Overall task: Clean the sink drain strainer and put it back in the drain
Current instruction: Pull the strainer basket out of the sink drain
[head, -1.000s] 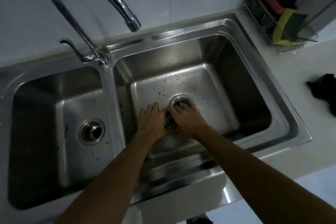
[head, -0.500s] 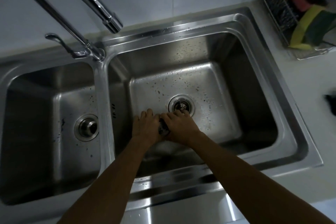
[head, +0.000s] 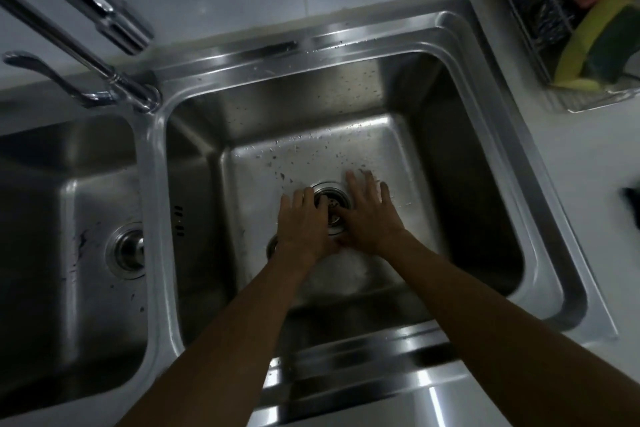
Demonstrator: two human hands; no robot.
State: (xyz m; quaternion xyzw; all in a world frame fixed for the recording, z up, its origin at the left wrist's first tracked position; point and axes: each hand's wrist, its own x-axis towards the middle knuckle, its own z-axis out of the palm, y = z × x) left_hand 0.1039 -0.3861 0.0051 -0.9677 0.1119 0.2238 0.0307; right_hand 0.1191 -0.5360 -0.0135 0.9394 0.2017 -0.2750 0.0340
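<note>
You have two basins in one steel sink (head: 491, 135), split by a raised divider running down the left-centre of the frame. Each basin has one drain: the left basin's drain (head: 127, 250) sits near the left-centre edge with its plug in place, and the right basin's drain (head: 331, 199) lies at frame centre, between your hands.

Your two hands are both down on the floor of the right basin. Your left hand (head: 304, 224) lies over the left side of the drain ring, fingers loosely extended with their tips at the opening. Your right hand (head: 369, 215) lies just right of the ring, its fingers spread and flat, pointing toward the top of the frame; it grips nothing that shows. The strainer (head: 333, 210) appears as a dark, glinting shape inside the ring, seated in or at the drain mouth; whether your left fingertips are pinching it cannot be told.

One faucet (head: 117, 28) arches in from the upper left, its spout end well above and left of your hands. One wire rack (head: 540, 21) holding one yellow-green sponge (head: 595, 48) stands at the upper right on the counter (head: 588, 201).

The basin floor is open behind and right of your hands; the near wall is close under your forearms.
</note>
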